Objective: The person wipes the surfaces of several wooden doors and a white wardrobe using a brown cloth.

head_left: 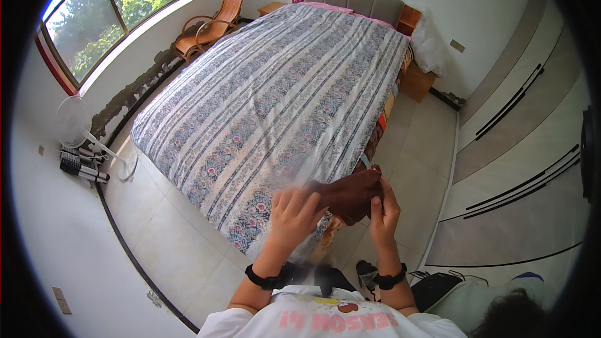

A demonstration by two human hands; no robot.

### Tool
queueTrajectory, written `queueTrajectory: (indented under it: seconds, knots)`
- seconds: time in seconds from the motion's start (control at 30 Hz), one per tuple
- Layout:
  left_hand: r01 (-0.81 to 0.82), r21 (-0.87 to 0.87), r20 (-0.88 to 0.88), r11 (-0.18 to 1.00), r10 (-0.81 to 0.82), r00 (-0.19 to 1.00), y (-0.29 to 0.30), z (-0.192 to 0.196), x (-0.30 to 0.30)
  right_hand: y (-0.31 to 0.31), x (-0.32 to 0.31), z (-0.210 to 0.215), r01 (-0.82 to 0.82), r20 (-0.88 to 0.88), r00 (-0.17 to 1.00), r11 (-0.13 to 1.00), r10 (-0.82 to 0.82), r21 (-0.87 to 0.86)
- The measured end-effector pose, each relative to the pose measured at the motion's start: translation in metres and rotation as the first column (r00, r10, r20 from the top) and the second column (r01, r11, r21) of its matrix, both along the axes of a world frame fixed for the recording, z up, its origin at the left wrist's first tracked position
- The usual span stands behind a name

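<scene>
A dark brown folded cloth (pixel 350 193) is held at the near right corner of a large bed. My right hand (pixel 383 214) grips its right edge. My left hand (pixel 294 213) is closed on its left part, where a clear plastic sheet (pixel 294 175) seems to lie over the cloth. The bed carries a striped floral cover (pixel 275 87) that reaches its near corner. Both wrists wear black bands.
A white fan (pixel 75 122) and a power strip (pixel 81 169) stand by the left wall under the window. A wooden lounge chair (pixel 213 22) sits at the far left. Wardrobe doors (pixel 526 150) line the right. A plastic-wrapped bundle (pixel 429 47) rests on a nightstand.
</scene>
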State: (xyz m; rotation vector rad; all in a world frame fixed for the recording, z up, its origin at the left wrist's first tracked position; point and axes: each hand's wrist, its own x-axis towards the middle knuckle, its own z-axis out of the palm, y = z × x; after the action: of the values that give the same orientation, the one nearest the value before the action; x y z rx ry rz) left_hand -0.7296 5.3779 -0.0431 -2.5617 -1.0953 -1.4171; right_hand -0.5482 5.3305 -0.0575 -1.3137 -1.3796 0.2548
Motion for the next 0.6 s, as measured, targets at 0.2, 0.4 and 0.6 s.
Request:
queueTrajectory:
  seconds: [0.2,0.4,0.6]
  knots:
    - [-0.027,0.062,-0.023,0.998,0.029,0.999,-0.013,0.016,0.015,-0.014,0.011,-0.003,0.052,-0.104,0.993,0.997,-0.046,0.06]
    - [-0.01,0.048,-0.041,0.999,0.012,0.999,-0.005,-0.002,0.034,-0.037,0.021,-0.001,0.095,-0.015,0.995,0.995,-0.095,0.025]
    - [0.218,0.019,-0.107,0.976,-0.215,0.971,-0.005,-0.011,0.116,-0.048,0.102,-0.017,0.25,-0.041,0.968,0.968,-0.248,0.027]
